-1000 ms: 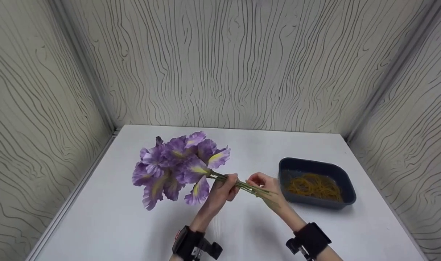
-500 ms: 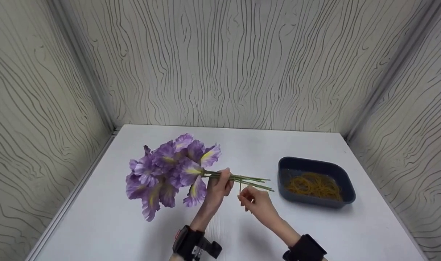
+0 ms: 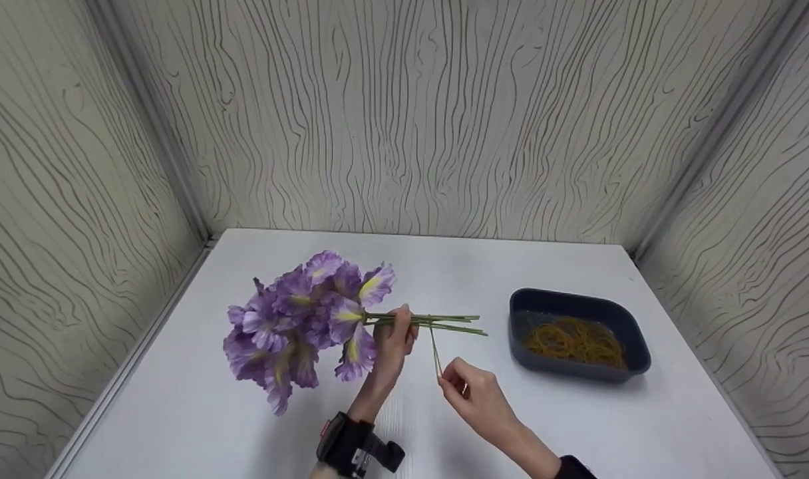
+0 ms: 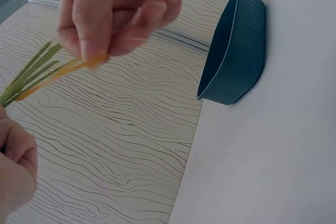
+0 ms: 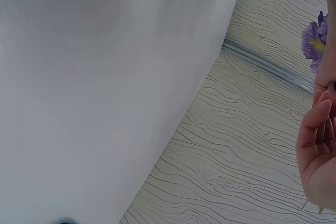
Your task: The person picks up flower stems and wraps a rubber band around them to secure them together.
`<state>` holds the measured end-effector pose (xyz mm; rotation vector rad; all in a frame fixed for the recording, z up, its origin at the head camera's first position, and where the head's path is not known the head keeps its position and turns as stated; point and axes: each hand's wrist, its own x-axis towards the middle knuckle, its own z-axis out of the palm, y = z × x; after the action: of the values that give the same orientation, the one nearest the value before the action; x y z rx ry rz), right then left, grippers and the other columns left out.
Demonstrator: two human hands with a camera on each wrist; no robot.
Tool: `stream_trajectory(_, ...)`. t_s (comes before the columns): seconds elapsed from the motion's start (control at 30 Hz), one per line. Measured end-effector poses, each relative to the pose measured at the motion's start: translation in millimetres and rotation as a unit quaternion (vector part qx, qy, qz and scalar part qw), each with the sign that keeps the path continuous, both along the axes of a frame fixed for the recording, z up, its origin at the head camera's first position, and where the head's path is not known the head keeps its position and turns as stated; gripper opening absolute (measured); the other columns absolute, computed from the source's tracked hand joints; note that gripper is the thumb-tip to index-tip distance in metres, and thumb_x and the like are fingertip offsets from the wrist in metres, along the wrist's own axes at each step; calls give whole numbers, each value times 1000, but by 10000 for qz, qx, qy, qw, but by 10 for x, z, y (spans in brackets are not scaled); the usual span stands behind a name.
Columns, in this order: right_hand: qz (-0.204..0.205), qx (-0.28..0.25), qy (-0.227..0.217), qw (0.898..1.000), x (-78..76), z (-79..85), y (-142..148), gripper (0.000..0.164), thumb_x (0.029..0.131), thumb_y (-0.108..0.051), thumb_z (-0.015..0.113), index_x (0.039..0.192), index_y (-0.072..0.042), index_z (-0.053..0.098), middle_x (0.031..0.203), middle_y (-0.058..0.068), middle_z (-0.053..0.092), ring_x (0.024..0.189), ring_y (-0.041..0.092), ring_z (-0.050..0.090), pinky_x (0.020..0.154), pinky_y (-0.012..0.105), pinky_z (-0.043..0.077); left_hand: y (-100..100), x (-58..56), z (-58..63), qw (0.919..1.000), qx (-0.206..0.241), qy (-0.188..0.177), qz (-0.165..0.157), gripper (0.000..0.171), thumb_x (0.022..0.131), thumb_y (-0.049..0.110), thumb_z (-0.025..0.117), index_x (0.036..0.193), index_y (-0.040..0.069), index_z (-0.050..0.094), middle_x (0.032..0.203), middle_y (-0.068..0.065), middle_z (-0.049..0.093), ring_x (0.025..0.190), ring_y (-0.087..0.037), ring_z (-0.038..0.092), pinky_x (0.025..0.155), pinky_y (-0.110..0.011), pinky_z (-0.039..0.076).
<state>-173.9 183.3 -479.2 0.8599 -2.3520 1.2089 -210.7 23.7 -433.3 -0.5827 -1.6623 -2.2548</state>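
Observation:
My left hand (image 3: 392,347) grips a bunch of purple artificial irises (image 3: 298,322) by their green stems (image 3: 454,318), just below the blossoms. The blossoms point left and the bare stem ends stick out to the right, held above the table. A yellow rubber band (image 3: 435,354) runs down from the stems, stretched taut to my right hand (image 3: 479,398), which pinches its lower end between thumb and fingers. In the left wrist view the same band (image 4: 58,72) pulls away from the stem ends (image 4: 34,72).
A dark blue plastic bin (image 3: 571,370) stands on the right of the white table (image 3: 258,439), with a heap of yellow rubber bands (image 3: 571,340) inside. Wood-grain patterned panels (image 3: 404,120) enclose the table at the back and sides.
My right hand has moved from the stem ends down and toward me, drawing the rubber band out long. My left hand and the irises have shifted slightly left, the stems now nearly level.

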Motion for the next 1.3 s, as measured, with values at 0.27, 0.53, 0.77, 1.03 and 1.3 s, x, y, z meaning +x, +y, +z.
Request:
stream_trajectory(0.27,-45,177,783,9968,154,137,-32,24,77,7,62,77,-15,53,67,-15,46,52,-2,42,45,12,36,-33,-19,-65,10000,38,-68,39,38,97,-1,32,65,-19,42,47,2,32,39,-2,25,38,-18,21)
stream_trajectory(0.53,98,72,934,9956,243,230,-24,24,78,8,63,79,-15,54,68,-14,47,52,-1,42,45,11,36,-25,4,-72,9997,-76,-142,190,37,97,-2,33,66,-19,42,51,1,35,42,-3,25,41,-17,22)
stream_trajectory(0.77,113,-54,1606,9869,257,400,49,23,73,9,60,79,-13,55,68,-12,47,54,-1,42,47,11,36,-9,-45,-183,9990,337,-303,-61,32,95,-4,35,68,-19,40,56,-3,43,45,-3,28,43,-16,22)
stream_trajectory(1.03,-54,-61,2369,9715,221,568,148,15,75,3,57,80,-10,56,69,-8,47,55,1,43,47,11,36,37,-127,-319,9975,623,17,-332,31,95,-4,35,66,-15,36,57,1,43,48,-5,34,44,-16,23)
stream_trajectory(1.3,-245,-76,3017,9531,149,771,237,14,89,-12,50,80,-5,57,68,-3,49,54,5,44,47,13,36,27,-101,-274,9971,229,656,-316,33,95,-4,38,62,-9,38,53,-19,35,48,-5,32,43,-20,23)
